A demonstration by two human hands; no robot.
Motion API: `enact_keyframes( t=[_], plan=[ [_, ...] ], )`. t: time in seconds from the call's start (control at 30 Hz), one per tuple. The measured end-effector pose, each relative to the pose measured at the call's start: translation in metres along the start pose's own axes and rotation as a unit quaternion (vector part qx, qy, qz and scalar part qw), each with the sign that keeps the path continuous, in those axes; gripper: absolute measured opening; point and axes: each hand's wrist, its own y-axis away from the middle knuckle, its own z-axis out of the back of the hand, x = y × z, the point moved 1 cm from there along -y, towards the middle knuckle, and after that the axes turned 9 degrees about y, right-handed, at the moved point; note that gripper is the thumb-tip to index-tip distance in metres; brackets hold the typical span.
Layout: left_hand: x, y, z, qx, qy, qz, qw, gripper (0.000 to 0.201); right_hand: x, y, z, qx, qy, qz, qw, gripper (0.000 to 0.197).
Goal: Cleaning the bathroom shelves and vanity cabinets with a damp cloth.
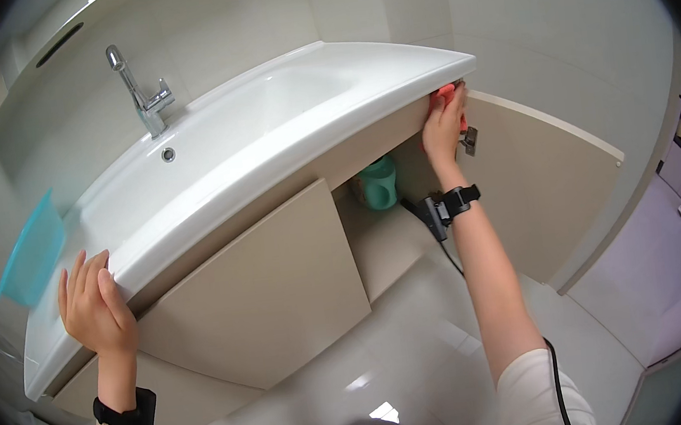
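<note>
My right hand presses a red-orange cloth against the cabinet's right front edge, just under the sink's corner. Its fingers are closed around the cloth, and part of the cloth shows past them by the hinge. My left hand rests with outstretched fingers on the front rim of the white sink, holding nothing. Beside it, a turquoise plastic basin stands tilted on the sink's left end. The beige right cabinet door is swung wide open.
Inside the open cabinet is a teal container with a handle. The neighbouring door is closed or nearly so. A chrome faucet rises behind the bowl. Glossy light tiles cover the floor. A black cable hangs from my right wrist strap.
</note>
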Motion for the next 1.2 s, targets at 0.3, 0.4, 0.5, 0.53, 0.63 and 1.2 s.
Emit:
enact_keyframes(
  t=[0.3,0.4,0.5,0.53,0.63,1.2],
  plan=[
    [0.004,-0.001,0.002,-0.017,0.017,0.006,1.0,0.035,0.125,0.129,0.045,0.154,-0.17,0.151,0.962,0.042],
    [0.003,0.002,0.0,-0.013,0.023,0.012,1.0,0.034,0.127,0.088,0.092,0.268,-0.338,0.085,0.898,0.028],
    [0.005,0.004,0.002,-0.015,0.026,0.015,0.999,0.033,0.104,0.026,0.148,0.195,-0.316,0.032,0.928,0.03],
    [0.008,0.006,0.003,-0.016,0.022,0.017,0.999,0.033,0.097,0.001,0.177,0.163,-0.151,0.046,0.974,0.028],
    [0.005,0.005,0.003,-0.028,0.027,0.015,0.999,0.033,0.058,-0.066,0.26,-0.007,0.328,0.089,0.941,0.028],
    [0.008,0.006,0.008,-0.04,0.043,0.023,0.998,0.032,0.086,-0.045,0.317,0.335,0.262,-0.07,0.902,0.027]
  ],
)
